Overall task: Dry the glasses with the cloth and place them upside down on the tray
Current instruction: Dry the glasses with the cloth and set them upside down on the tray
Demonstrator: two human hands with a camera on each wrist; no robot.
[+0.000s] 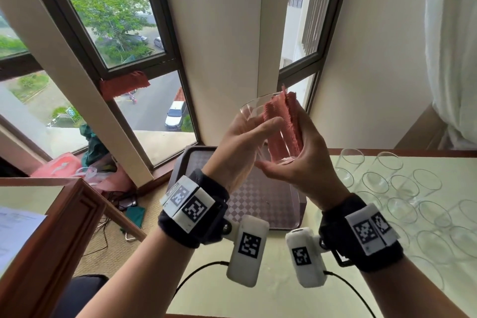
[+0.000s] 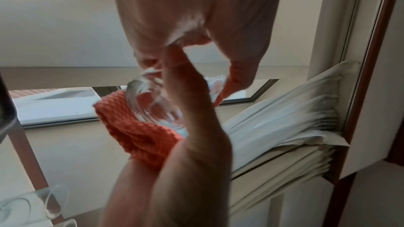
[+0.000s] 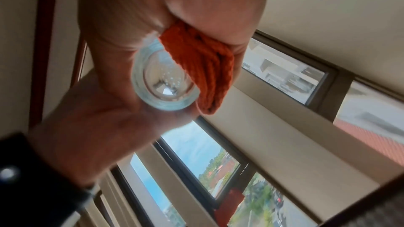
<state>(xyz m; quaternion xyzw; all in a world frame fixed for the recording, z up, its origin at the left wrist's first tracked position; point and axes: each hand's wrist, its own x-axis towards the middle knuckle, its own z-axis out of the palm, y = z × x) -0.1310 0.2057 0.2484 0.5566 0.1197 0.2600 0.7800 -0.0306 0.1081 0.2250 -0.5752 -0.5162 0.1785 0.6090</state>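
Now the person holds one glass (image 1: pixel 254 121) up in the air, above the tray (image 1: pixel 271 204), with its mouth turned up and away toward the window. The left hand (image 1: pixel 241 148) is wrapped around the side of the glass, fingers curled on the wall, probably to keep it steady while the other hand works. The right hand (image 1: pixel 296 160) presses the folded red cloth (image 1: pixel 284 121) against the opposite side of the glass; its palm lies under the thick base, and the fingers close over the cloth, so it grips cloth and glass together. In the right wrist view small drops (image 3: pixel 172 80) show at the bottom of the glass, so the drying seems not finished. The tray is bare where it can be seen, and no glass stands on it yet. The other glasses (image 1: pixel 402 196) wait mouth up on the table (image 1: pixel 258 299) at the right side, well apart from the hands.
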